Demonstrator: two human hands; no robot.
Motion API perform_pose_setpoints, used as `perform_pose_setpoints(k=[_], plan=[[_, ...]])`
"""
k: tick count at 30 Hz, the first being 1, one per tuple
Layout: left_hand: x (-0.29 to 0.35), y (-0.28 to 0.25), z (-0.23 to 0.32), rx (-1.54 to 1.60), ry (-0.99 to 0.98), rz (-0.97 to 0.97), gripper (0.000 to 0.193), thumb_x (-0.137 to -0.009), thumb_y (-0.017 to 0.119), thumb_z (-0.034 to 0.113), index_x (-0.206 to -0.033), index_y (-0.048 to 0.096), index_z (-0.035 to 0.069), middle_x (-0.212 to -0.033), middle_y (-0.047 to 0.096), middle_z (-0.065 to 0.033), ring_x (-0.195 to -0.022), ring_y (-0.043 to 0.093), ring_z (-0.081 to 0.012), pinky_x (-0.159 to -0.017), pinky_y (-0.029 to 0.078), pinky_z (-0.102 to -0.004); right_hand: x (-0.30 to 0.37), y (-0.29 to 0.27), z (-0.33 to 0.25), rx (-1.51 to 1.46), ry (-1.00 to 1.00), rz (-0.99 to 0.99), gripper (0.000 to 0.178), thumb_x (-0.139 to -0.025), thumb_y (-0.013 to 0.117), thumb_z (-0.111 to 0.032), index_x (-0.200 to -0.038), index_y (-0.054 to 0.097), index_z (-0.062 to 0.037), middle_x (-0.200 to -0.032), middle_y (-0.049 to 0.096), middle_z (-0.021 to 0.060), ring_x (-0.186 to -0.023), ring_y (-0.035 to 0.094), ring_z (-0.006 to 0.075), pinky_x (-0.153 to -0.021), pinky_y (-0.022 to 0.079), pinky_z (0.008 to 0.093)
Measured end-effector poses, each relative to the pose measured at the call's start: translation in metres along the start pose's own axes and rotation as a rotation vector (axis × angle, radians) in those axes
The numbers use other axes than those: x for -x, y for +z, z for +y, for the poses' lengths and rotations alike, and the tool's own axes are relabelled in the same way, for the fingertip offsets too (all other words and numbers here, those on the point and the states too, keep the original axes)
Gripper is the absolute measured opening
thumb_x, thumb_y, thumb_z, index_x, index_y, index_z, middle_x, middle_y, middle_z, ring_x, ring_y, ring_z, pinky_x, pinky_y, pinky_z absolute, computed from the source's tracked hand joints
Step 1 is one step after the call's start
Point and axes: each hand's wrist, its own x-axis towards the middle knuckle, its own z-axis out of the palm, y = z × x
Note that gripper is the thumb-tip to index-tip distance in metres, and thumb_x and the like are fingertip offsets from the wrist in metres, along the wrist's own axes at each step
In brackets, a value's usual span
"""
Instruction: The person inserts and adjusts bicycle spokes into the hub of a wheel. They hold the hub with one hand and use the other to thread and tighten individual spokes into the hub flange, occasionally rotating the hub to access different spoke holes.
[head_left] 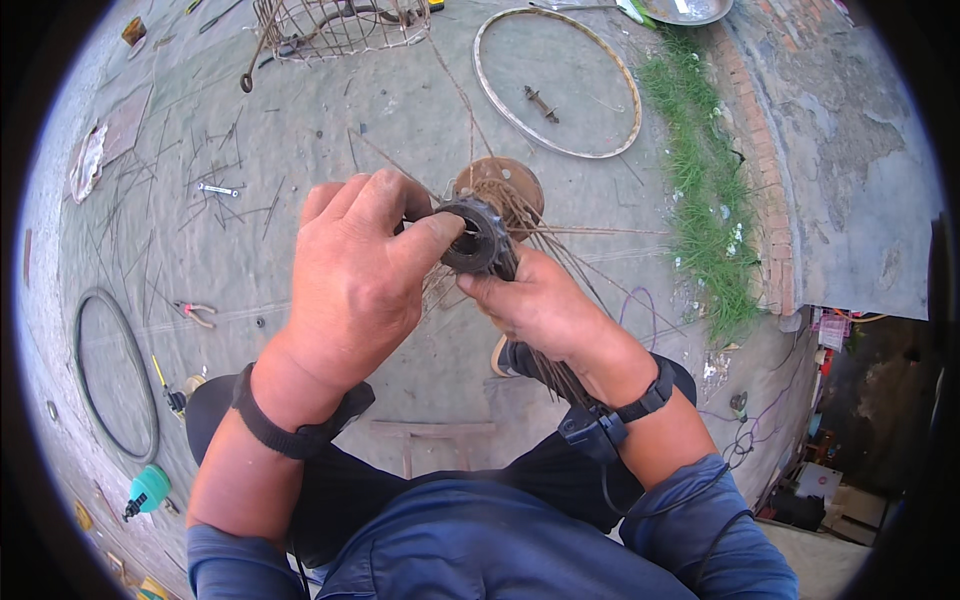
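Note:
A bicycle wheel hub with a dark toothed sprocket (474, 240) on its near end is held up before me. Behind the teeth shows a rusty round flange (522, 180), with long rusty spokes (590, 230) fanning out loosely. My left hand (365, 255) is closed at the sprocket's left side, its thumb at the central hole. What its curled fingers touch behind is partly hidden. From the right, my right hand (545, 305) wraps round the hub just below the sprocket. More spokes hang under that hand.
A bare wheel rim (637, 100) lies at the far right around a loose axle (541, 104). Beyond the hub is a wire basket (340, 28). Red-handled pliers (194, 313), a wrench (218, 190), scattered spokes, a tyre (84, 370) and a green bottle (150, 488) lie left. Grass (700, 180) borders the right.

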Motion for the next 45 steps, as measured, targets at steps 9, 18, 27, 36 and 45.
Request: perform_pose_setpoints(k=[9,18,27,36,45], plan=[[-0.003,-0.004,-0.008,-0.054,-0.013,0.004,0.034,-0.071,0.069,-0.003,-0.099,0.077,0.014,-0.094,0.064,-0.0032,-0.086,0.065,-0.0266,-0.077,0.045,-0.0408,-0.001,-0.001,-0.001,0.027,-0.008,0.001,0.021,-0.106,0.067,-0.015,-0.123,0.071,-0.0041,-0.097,0.065,-0.0032,-0.094,0.055,0.0086,-0.086,0.049,0.0304],[0.000,-0.007,-0.014,-0.070,-0.072,-0.009,0.035,-0.079,0.072,-0.011,-0.104,0.077,0.013,-0.097,0.064,-0.0065,-0.088,0.064,-0.0293,-0.081,0.046,-0.0409,0.001,-0.003,-0.004,-0.018,0.014,0.004,0.021,-0.106,0.066,-0.016,-0.123,0.071,-0.0044,-0.099,0.064,-0.0039,-0.094,0.053,0.0080,-0.087,0.048,0.0298],[-0.004,-0.002,-0.010,-0.042,-0.055,0.021,0.033,-0.073,0.069,-0.005,-0.099,0.077,0.014,-0.094,0.064,-0.0037,-0.087,0.065,-0.0280,-0.078,0.046,-0.0422,0.000,0.001,-0.003,-0.040,0.017,0.008,0.008,-0.107,0.066,-0.016,-0.111,0.065,-0.0090,-0.081,0.051,-0.0081,-0.069,0.042,0.0039,-0.062,0.033,0.0269],[0.002,0.003,-0.001,0.087,-0.055,0.014,0.035,-0.077,0.070,-0.006,-0.107,0.076,0.010,-0.095,0.065,-0.0085,-0.084,0.066,-0.0314,-0.071,0.051,-0.0439,0.000,0.004,-0.003,-0.065,0.013,0.040,0.020,-0.106,0.066,-0.015,-0.124,0.071,-0.0067,-0.099,0.066,-0.0039,-0.096,0.056,0.0075,-0.087,0.048,0.0303],[0.019,0.002,0.004,0.210,-0.170,-0.061,0.029,-0.089,0.073,-0.005,-0.113,0.075,0.009,-0.097,0.066,-0.0110,-0.079,0.070,-0.0328,-0.064,0.056,-0.0424,0.004,-0.002,-0.011,-0.419,0.041,0.066,0.018,-0.109,0.068,-0.027,-0.098,0.058,-0.0164,-0.074,0.044,-0.0079,-0.056,0.036,0.0039,-0.049,0.027,0.0245]])
